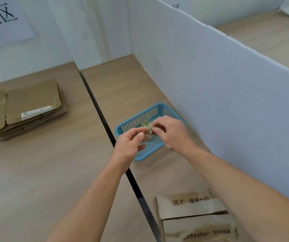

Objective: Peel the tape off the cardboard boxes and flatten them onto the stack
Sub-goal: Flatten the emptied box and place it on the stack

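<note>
Both my hands meet over the blue basket (136,119), right of centre in the frame, and between them sits a crumpled wad of tape (145,124). My right hand (172,135) pinches its far side with curled fingertips; my left hand (128,147) has thumb and bent fingers closed on the near side, as far as the blur lets me judge. I hold the wad above the basket so that, once I unstick it from my fingers, it drops in with the waste and not onto the worktop (44,172) (tape clings, so it takes two hands to shed it)

The cardboard box (192,212) I am working through lies at the bottom right of the frame, below my right forearm, with its printed flaps up and not yet flattened. The stack (30,109) of flattened boxes waits at the middle left, well apart from the basket, on the other side of the dark seam (94,102) that runs between the two surfaces.

The white partition (227,102) stands just beside the basket's right edge, so there is little room that way. To the left the wood is open from the seam to the stack, which I judge is the easy path for carrying the box across
</note>
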